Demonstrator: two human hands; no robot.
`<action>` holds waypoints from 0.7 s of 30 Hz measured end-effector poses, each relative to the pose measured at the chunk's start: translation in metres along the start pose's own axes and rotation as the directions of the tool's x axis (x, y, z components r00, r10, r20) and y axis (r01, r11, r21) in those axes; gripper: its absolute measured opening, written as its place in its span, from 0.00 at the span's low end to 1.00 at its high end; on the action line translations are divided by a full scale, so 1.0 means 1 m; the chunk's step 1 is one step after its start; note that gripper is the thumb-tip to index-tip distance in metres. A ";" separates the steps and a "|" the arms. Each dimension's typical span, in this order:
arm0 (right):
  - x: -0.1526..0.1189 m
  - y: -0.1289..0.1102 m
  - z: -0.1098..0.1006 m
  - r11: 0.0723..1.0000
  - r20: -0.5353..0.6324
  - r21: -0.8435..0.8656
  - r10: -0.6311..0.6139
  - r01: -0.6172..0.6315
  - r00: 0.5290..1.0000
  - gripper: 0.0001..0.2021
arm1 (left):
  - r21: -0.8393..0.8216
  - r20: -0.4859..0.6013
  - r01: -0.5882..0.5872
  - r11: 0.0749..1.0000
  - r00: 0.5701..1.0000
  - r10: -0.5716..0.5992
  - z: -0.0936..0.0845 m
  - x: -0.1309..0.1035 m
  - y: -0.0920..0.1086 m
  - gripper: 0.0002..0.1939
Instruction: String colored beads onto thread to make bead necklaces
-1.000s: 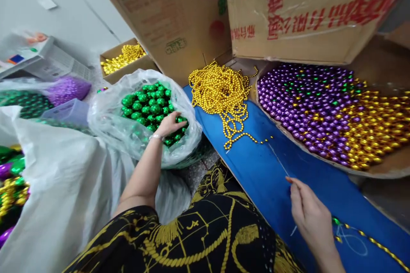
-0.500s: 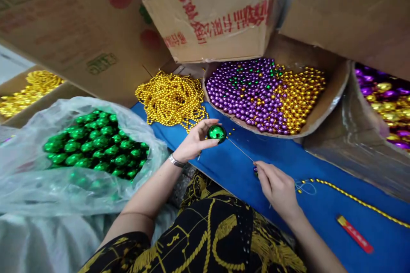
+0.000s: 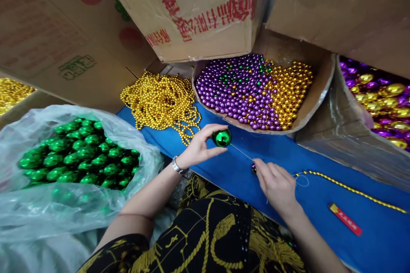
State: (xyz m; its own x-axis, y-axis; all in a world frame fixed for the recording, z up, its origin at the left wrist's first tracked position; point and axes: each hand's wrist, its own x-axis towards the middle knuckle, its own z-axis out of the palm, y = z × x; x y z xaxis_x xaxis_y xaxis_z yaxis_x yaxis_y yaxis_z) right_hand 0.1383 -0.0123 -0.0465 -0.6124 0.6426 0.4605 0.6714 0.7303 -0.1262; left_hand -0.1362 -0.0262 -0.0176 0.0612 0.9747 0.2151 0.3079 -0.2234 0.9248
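Between the two hands, above the blue desk (image 3: 384,247): one green ball (image 3: 222,138), one thin wire (image 3: 241,152), one small dark purple bead (image 3: 253,168) just below the right fingertips. Right of the right hand: one gold strand (image 3: 352,190), one red-and-yellow packet (image 3: 346,220). Beyond the left hand: one heap of gold bead strings (image 3: 158,100). Loose beads in the containers too many to count.

Green ball round, glossy, mirror-like with dark reflections, far larger than the small bead; pinched between thumb and fingers of the left hand (image 3: 200,148). Right hand (image 3: 278,184) closed, fingertips gripping the thin wire, far end at the ball's edge; inside it or only touching, cannot tell.

Left of the left hand: one clear plastic bag (image 3: 38,211), open, full of green balls. Beyond both hands: one open carton (image 3: 322,89), purple beads on the left, gold on the right, a few green mixed in. Farther right: another carton (image 3: 339,147) with larger purple and gold beads.
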 end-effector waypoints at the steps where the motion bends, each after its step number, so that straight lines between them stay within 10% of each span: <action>1: 0.001 -0.001 0.002 1.000 0.005 0.021 0.011 -0.011 1.000 0.10 | -0.018 0.029 -0.019 1.000 0.999 0.019 0.005 0.000 0.000 0.30; 9: 0.000 -0.002 0.013 0.879 0.043 0.431 0.204 -0.203 0.978 0.12 | -0.521 -0.007 0.055 0.852 0.998 -0.069 0.042 0.005 -0.010 0.36; 21: -0.008 0.000 0.012 0.786 0.107 0.511 0.344 -0.348 0.933 0.11 | -0.564 0.044 0.033 0.825 0.999 -0.010 0.050 0.016 -0.009 0.41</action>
State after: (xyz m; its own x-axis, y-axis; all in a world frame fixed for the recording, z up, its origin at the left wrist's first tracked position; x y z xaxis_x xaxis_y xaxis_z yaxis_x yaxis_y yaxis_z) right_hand 0.1382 -0.0142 -0.0604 -0.3847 0.8755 0.2923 0.5275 0.4684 -0.7087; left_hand -0.0909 -0.0085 -0.0382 0.0996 0.9764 0.1918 -0.2794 -0.1576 0.9471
